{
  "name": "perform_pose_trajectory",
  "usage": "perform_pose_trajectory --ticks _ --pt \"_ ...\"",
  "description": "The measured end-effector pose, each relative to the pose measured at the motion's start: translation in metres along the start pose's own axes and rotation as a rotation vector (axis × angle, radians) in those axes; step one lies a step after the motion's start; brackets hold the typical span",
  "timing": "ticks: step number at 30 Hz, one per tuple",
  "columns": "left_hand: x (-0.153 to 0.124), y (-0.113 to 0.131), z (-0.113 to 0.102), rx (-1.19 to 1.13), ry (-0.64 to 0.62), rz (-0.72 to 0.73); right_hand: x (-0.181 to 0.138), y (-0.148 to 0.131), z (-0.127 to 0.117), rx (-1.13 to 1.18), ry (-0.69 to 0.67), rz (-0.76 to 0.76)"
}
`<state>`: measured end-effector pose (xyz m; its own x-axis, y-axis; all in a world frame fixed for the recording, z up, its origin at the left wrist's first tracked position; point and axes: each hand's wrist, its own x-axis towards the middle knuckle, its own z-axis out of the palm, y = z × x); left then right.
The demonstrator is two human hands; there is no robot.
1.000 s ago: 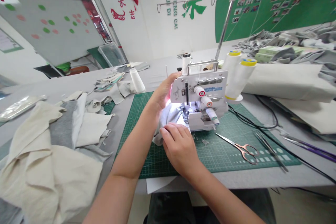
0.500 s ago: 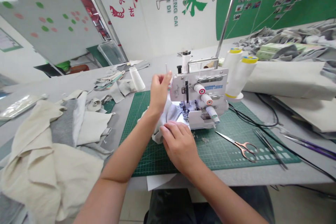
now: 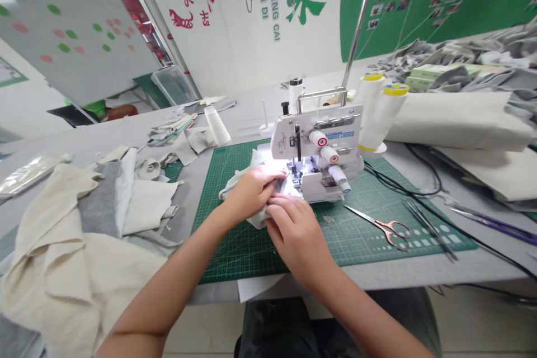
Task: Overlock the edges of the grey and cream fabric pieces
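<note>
- White lamp light falls on the pale grey cloth piece (image 3: 233, 183), which lies bunched on the green gridded cutting mat (image 3: 361, 243). Its far edge reaches under the needle area of the white overlock sewing machine (image 3: 323, 142).
- The left hand (image 3: 251, 193) lies on the cloth just in front of the machine's left side, with its fingers curled down and closed on a fold.
- The right hand (image 3: 296, 229) sits just beside it, knuckles up, fingers bent onto the cloth's near edge. Whether it grips or only presses cannot be told.
- Two tall white thread cones with yellow caps (image 3: 380, 117) stand touching each other behind the machine's right side.
- A pair of rose-gold scissors (image 3: 380, 227) lies on the mat to the right of the machine, well apart from the right hand.
- Slim dark tweezers (image 3: 432, 230) lie just beyond the scissors.
- A heap of cream and grey fabric offcuts (image 3: 84, 235) covers the grey tabletop (image 3: 419, 274) to the left of the mat.
- A plain white thread cone (image 3: 217, 125) stands tilted near the mat's far left corner.
</note>
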<state>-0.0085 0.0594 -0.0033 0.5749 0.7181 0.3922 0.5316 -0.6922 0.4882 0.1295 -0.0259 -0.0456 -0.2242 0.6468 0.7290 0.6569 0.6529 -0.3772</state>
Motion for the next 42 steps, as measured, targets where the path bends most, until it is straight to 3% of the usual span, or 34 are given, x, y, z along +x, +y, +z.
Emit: perform_pose_trajectory --ticks 10,34,42 --pt "-0.006 0.011 0.002 0.071 -0.045 0.112 -0.01 0.003 -0.015 0.019 0.066 -0.047" --pt "-0.026 0.043 0.006 0.132 -0.108 0.082 -0.026 0.0 -0.028 -0.037 0.002 0.03" --pt "-0.024 0.053 0.016 0.286 -0.045 0.042 -0.026 0.003 -0.03 -0.026 0.022 0.018"
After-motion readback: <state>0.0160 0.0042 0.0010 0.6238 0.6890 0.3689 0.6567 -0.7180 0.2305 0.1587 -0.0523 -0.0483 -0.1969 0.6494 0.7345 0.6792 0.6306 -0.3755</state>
